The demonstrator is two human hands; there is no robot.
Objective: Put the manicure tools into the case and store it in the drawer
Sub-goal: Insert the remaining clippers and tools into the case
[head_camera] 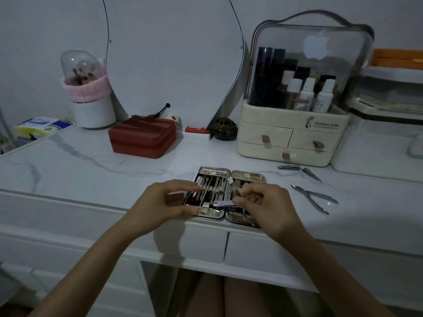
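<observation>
Manicure case (231, 173) lies open flat at lower centre of the frame, on the front edge of the marble-look table (80, 170). Left half of the case has a row of metal tools strapped in; right half is mostly hidden by the right hand.

Left hand (164, 204) sits at the case's left edge, thumb and index spread in a narrow pinch over the left half's edge and tool row. Can't tell if it actually grips anything.

Right hand (267, 207) is over the right half, fingers closed on a small flat nail clipper (223, 204), which sticks out leftward across the case's hinge line, low over the case.

Loose tools on the table, right of the case: two clippers (289, 167) and (311, 174) near the organizer, nearly touching tip to tip, and a pair of nippers (314, 198) below them, handles splayed toward lower right.

Two closed drawer fronts (247, 248) sit in the table edge directly under the case.

Background: cream cosmetic organizer (293, 138) with clear lid and bottles at upper right, red zip box (142, 138) centre left, white brush holder (91, 110) with pink band and clear dome at upper left, mirror (174, 53) against the wall at upper centre, tissue pack (41, 126) far left.
</observation>
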